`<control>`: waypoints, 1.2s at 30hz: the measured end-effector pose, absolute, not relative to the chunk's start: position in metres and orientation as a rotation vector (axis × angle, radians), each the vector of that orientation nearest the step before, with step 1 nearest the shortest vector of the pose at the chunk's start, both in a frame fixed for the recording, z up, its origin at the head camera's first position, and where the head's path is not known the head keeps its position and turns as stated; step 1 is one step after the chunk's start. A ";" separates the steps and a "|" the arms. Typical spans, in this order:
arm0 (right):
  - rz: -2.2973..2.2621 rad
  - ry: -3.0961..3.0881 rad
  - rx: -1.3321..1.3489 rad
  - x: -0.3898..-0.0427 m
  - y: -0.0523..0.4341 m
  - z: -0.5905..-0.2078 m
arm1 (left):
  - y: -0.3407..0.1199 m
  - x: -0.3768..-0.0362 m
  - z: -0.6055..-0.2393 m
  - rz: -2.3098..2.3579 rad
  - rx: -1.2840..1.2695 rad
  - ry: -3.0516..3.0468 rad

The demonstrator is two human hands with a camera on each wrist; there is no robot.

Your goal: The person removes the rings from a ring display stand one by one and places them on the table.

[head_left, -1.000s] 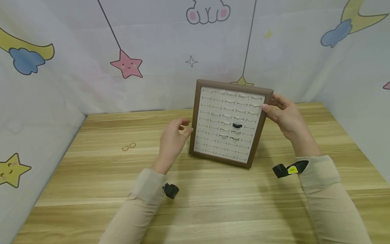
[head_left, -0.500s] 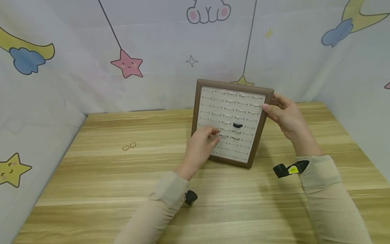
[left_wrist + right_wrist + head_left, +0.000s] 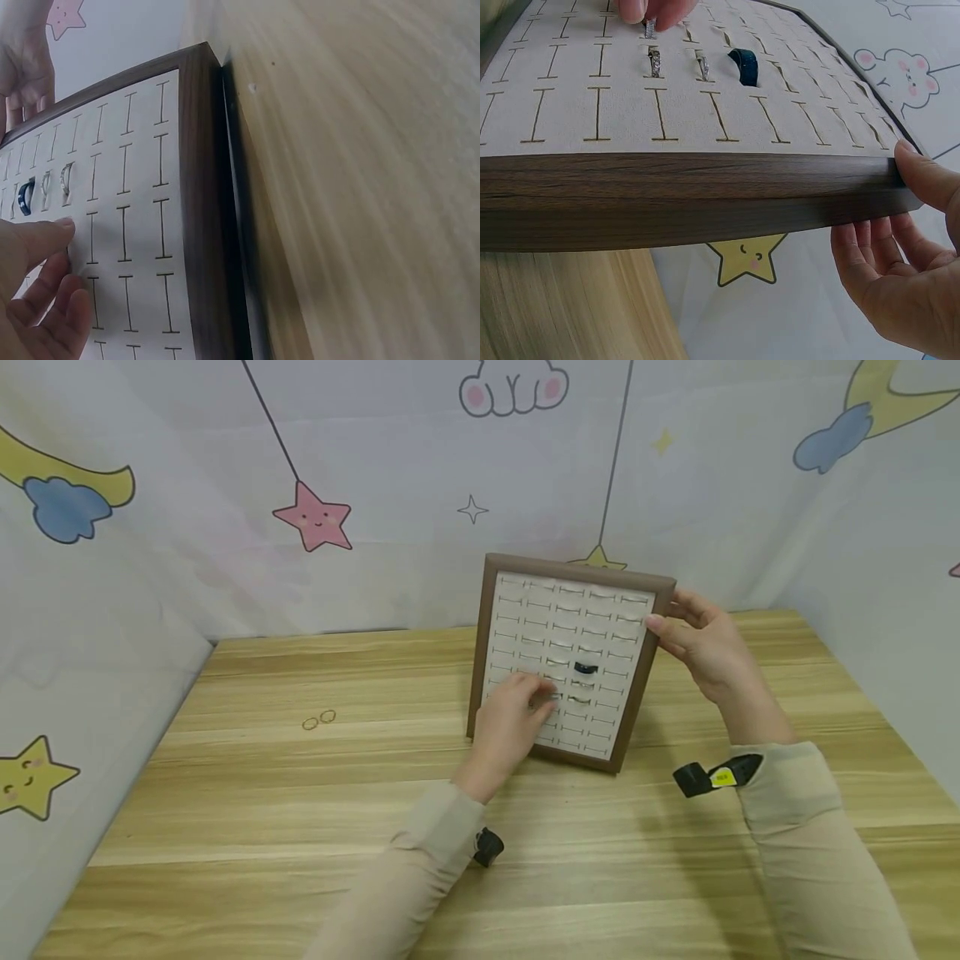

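A ring display board with a brown wooden frame [image 3: 570, 567] and a white slotted face stands tilted on the table. My right hand [image 3: 712, 652] grips its upper right edge, thumb in front and fingers behind. Across the lower part of the face, my left hand [image 3: 506, 722] pinches with thumb and finger at a silver ring [image 3: 650, 28] seated in a slot. Beside it in the right wrist view are another silver ring [image 3: 655, 64], a third silver ring [image 3: 703, 66] and a wide dark blue ring [image 3: 746, 67]. The left fingers partly cover the pinched ring.
Two thin gold-coloured hoops [image 3: 303, 724] lie on the wooden table [image 3: 225, 827], left of the board. Behind the table hangs a white cloth [image 3: 390, 493] printed with stars and moons. Each wrist wears a black camera [image 3: 693, 779].
My left hand has moved right from the board's left edge, across its face, to the silver ring. The right hand and the board stay in place.
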State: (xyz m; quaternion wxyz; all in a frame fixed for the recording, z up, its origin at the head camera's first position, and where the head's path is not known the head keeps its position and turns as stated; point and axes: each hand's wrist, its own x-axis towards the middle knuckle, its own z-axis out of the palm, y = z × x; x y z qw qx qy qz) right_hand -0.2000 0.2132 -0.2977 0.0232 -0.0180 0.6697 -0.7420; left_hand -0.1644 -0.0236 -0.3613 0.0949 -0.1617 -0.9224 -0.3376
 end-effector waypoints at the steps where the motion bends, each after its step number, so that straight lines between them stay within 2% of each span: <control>1: -2.300 2.072 -0.059 -0.200 0.213 -0.298 | -0.023 -0.164 -0.361 -0.981 -0.477 -2.734; 21: -2.305 2.059 -0.052 -0.200 0.214 -0.298 | -0.020 -0.165 -0.359 -0.888 -0.436 -2.778; 36: -2.288 2.063 -0.033 -0.201 0.214 -0.298 | -0.035 -0.167 -0.350 -0.987 -0.609 -2.869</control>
